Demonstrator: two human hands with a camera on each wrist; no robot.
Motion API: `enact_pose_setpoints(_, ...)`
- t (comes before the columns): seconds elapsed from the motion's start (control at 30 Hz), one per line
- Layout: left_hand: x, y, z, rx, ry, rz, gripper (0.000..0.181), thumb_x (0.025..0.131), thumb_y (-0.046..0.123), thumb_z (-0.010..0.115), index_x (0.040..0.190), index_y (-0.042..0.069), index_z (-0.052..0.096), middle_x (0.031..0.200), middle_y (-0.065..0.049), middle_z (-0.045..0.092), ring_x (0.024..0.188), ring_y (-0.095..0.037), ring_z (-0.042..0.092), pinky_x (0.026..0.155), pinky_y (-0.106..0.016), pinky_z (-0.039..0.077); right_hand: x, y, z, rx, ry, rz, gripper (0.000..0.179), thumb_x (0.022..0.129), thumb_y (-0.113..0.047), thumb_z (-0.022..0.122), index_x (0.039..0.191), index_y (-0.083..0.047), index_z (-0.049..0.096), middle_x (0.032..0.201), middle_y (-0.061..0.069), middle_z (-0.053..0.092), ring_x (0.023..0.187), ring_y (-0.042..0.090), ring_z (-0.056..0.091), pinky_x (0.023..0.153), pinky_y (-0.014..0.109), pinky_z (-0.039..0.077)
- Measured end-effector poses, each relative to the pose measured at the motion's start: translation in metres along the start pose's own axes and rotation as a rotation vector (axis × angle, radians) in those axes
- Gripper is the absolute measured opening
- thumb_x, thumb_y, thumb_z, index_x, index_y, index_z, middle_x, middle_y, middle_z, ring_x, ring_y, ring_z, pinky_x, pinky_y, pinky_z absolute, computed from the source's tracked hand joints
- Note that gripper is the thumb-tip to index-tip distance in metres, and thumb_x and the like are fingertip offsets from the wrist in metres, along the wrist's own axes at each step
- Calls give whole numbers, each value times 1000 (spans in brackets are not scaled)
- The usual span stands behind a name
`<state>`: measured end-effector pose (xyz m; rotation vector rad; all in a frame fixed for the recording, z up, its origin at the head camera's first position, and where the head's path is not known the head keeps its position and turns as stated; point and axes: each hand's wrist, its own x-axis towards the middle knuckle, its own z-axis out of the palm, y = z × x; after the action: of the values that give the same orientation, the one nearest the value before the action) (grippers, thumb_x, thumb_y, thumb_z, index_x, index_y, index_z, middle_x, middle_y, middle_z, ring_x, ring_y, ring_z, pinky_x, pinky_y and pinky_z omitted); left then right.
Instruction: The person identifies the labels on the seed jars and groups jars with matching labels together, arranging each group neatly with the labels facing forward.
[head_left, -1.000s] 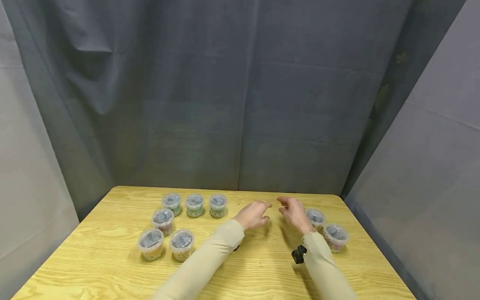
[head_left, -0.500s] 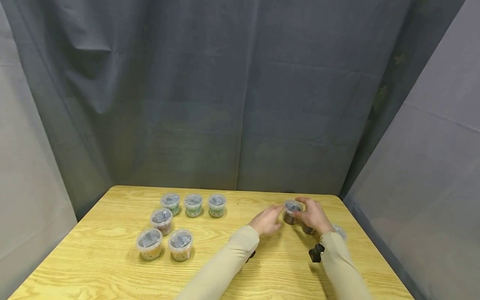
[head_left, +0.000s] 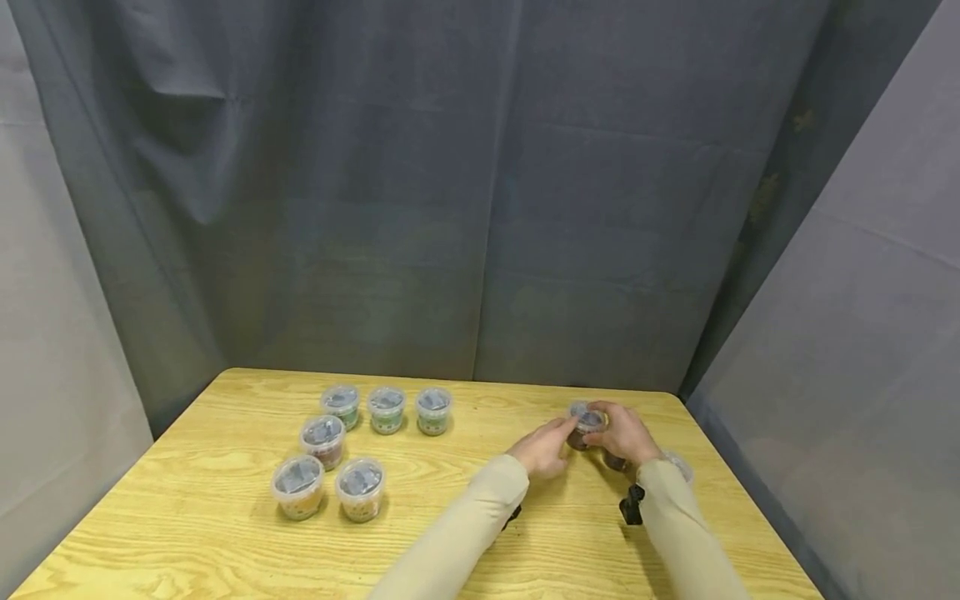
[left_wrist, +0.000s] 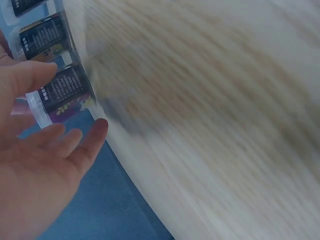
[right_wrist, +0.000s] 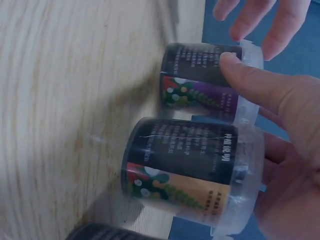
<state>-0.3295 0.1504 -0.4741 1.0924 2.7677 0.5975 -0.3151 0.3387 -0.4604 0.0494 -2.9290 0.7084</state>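
In the head view, a small round tub (head_left: 581,437) with a clear lid stands toward the back right of the table. My right hand (head_left: 624,433) holds it, thumb on the near side. The right wrist view shows that thumb on the tub's (right_wrist: 200,82) black and purple label near the lid. On the tub's other side, my left hand (head_left: 546,448) reaches to it with fingers extended; in the left wrist view, the left thumb lies by its lid. A second tub (right_wrist: 180,172), labelled black and orange, stands beside it, partly behind my right hand in the head view.
Another tub (head_left: 681,467) is mostly hidden behind the right wrist. On the left stand three green tubs (head_left: 386,411) in a back row, a reddish tub (head_left: 323,442) and two orange-toned tubs (head_left: 298,487) nearer. A dark curtain (head_left: 480,208) hangs behind the wooden table (head_left: 187,500).
Both hands have moved right. The right hand has taken hold of the purple-labelled tub, now at the back right, and the left has come up against its side.
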Motion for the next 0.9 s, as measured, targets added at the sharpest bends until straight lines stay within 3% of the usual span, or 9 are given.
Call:
enact_pose_setpoints(0.07,-1,-2,-2,-17,4,5,77,92,13,65,157,20,24,158,-4,34,143,-18,37,114,-32,38,1,-2,1,-4,29,-10,51,82,-21,80,126,-3,61,119,22,65,93,32,65,79,48,54)
enact_pose_setpoints(0.17,-3,-7,-4,-72,6,0,78,91,12,66,157,18,24,160,-3,31,145,-19,34,116,-34,35,3,-5,2,1,69,-30,32,81,-24,82,104,-8,66,88,12,68,63,20,54,60,36,47)
enact_pose_setpoints(0.33,-4,-17,-5,-98,37,9,82,89,11,65,157,20,21,161,-2,29,146,-18,33,116,-35,35,5,-11,4,37,101,-65,22,82,-25,80,86,-13,63,52,-1,45,44,11,28,45,27,29)
enact_pose_setpoints(0.47,-6,-19,-12,-107,97,22,80,89,12,65,157,23,23,160,0,31,144,-18,35,115,-36,37,5,-19,1,62,134,-75,21,83,-26,80,82,-14,63,56,-1,47,44,11,27,46,28,32)
enact_pose_setpoints(0.53,-8,-20,-16,-127,133,30,78,90,14,64,157,25,24,160,1,31,144,-18,36,114,-37,38,5,-23,-2,74,149,-89,22,83,-28,80,82,-14,63,68,3,60,49,16,41,52,32,42)
enact_pose_setpoints(0.63,-13,-23,-19,-162,198,51,76,91,15,64,156,25,26,160,1,31,143,-20,38,113,-38,40,3,-31,-6,126,164,-82,25,82,-31,80,83,-14,61,95,7,71,79,28,66,68,40,52)
enact_pose_setpoints(0.7,-17,-24,-20,-182,248,59,76,92,13,63,156,25,25,160,1,31,140,-21,42,110,-39,42,1,-35,-8,161,168,-77,28,81,-34,81,84,-15,60,105,6,71,102,33,66,74,40,53)
enact_pose_setpoints(0.83,-26,-27,-21,-228,352,53,75,93,9,61,156,26,25,158,1,36,135,-22,48,106,-39,46,-1,-43,-9,216,165,-62,33,79,-42,81,85,-17,60,97,3,70,85,24,65,64,32,47)
enact_pose_setpoints(0.9,-31,-27,-22,-255,390,42,75,93,8,61,156,28,26,157,2,37,134,-21,50,106,-39,47,-2,-46,-9,224,177,-75,34,78,-44,81,86,-17,61,94,3,70,82,22,65,66,32,50)
